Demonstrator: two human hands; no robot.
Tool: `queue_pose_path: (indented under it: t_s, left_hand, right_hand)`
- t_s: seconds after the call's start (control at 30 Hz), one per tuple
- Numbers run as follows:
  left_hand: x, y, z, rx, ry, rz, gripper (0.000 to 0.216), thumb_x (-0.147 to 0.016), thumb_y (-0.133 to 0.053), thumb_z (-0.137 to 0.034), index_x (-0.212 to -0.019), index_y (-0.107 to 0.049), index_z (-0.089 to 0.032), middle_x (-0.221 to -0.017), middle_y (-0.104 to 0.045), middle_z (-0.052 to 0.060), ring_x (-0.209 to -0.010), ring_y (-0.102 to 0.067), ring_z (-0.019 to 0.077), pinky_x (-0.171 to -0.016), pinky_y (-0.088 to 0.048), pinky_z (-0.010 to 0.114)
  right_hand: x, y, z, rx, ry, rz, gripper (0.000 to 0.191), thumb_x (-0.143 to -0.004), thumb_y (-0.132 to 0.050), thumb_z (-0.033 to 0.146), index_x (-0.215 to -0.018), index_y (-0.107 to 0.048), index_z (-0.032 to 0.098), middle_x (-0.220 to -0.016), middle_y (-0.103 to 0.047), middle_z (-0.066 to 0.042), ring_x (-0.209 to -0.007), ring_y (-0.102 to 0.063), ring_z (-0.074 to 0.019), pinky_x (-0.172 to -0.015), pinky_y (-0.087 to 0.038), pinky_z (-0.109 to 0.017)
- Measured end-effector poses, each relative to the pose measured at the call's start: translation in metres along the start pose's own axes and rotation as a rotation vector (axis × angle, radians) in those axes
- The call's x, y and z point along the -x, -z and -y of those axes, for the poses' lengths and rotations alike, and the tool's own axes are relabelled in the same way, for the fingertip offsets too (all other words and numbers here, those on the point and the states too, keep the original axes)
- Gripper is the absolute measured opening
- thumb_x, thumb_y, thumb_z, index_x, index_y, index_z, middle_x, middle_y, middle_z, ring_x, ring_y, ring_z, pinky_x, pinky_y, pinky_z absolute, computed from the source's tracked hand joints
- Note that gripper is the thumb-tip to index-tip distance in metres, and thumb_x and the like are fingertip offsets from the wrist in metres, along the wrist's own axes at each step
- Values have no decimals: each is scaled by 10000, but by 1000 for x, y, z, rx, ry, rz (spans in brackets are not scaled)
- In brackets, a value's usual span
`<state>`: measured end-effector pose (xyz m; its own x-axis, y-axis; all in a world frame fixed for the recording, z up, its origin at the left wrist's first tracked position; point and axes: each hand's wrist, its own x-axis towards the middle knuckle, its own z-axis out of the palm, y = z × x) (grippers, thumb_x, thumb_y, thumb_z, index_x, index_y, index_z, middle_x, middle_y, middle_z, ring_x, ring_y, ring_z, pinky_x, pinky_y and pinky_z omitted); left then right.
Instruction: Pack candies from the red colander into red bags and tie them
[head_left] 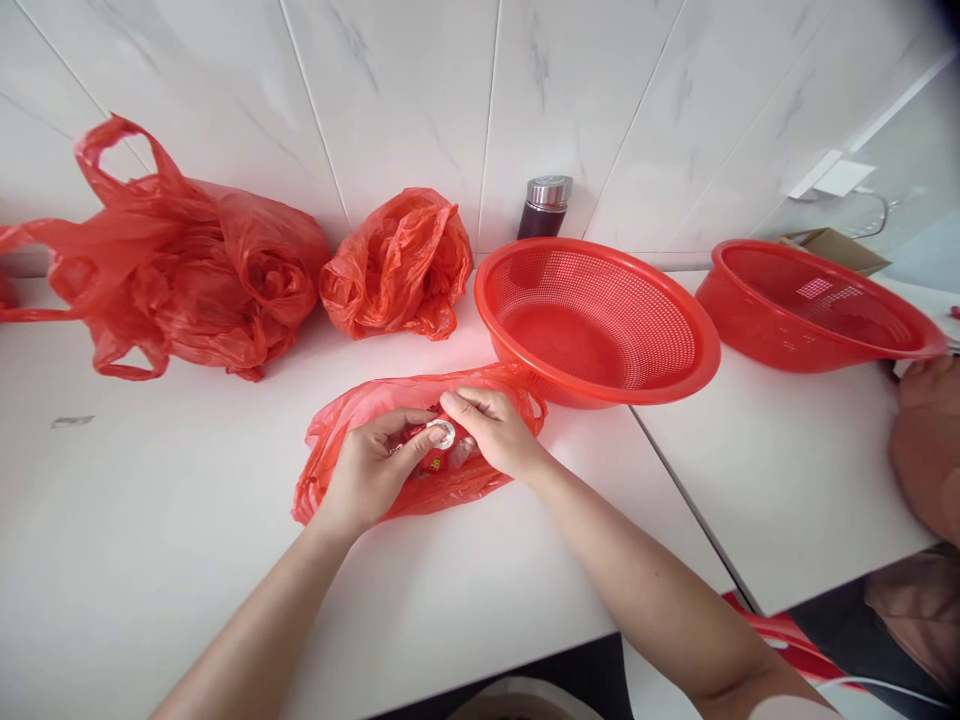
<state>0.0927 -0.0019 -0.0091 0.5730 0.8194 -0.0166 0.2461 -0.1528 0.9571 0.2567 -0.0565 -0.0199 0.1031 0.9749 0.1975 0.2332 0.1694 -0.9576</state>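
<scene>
In the middle of the table a red plastic bag (330, 440) lies spread flat, with small red wrappers (435, 462) on it. Over the bag, my left hand (375, 460) pinches a small round whitish piece with a silvery rim (444, 434) between thumb and fingers; its exact kind is unclear. Just right of it, my right hand (495, 430) is closed, thumb pressed against the curled fingers. Whatever those fingers hold, if anything, is hidden.
A red colander (600, 390) stands right behind the bag, a second red basin (787, 340) farther right. Full red bags (202, 270) and a bunched red bag (401, 265) sit along the wall. A dark flask (543, 208) stands behind. Another person's arm (926, 450) is at the right edge.
</scene>
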Motion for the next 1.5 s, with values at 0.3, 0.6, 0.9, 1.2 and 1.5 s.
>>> queue_pose_path:
  t_s: [0.3, 0.6, 0.9, 1.2, 1.5]
  left_hand:
    - [-7, 15, 7, -460, 7, 61, 319, -887, -553, -468, -1073, -733, -282, -1016, -730, 31, -814, -655, 205, -688, -490, 292]
    - [14, 42, -22, -587, -254, -538, 338, -893, -550, -432, -1149, -668, -245, -1187, -631, 82, -1056, -602, 262, -896, -491, 367]
    - [70, 86, 24, -369, 425, -254, 692, -798, -533, -685, -1361, -503, -283, -1299, -643, 101, -1183, -582, 326, -940, -475, 439]
    - [71, 99, -21, -338, 277, -507, 499, -758, -561, -708, -964, -712, -279, -969, -767, 29, -990, -680, 301, -829, -502, 365]
    - [86, 91, -20, -76, 275, -236, 525, -776, -588, -665, -1017, -719, -217, -975, -756, 69, -982, -677, 299, -1028, -463, 477]
  right_hand:
    - [-3, 13, -3, 271, 17, -160, 323, -982, -436, 455, -803, -557, 214, -711, -576, 18, -605, -519, -122, -597, -388, -233]
    - [13, 19, 29, 357, 190, -226, 345, -1010, -342, 249, -1231, -605, 232, -935, -700, -33, -800, -658, -157, -774, -492, -281]
    - [101, 59, 3, 567, -70, -361, 309, -953, -491, 408, -1148, -706, 300, -1313, -582, -98, -1225, -552, -285, -932, -532, -439]
    - [74, 53, 34, 478, -16, -315, 327, -958, -481, 417, -1147, -694, 257, -1220, -642, -97, -1174, -592, -255, -1019, -487, -435]
    - [70, 44, -10, 480, -173, -353, 400, -919, -510, 475, -1177, -691, 230, -1375, -558, -144, -1301, -506, -328, -986, -507, -504]
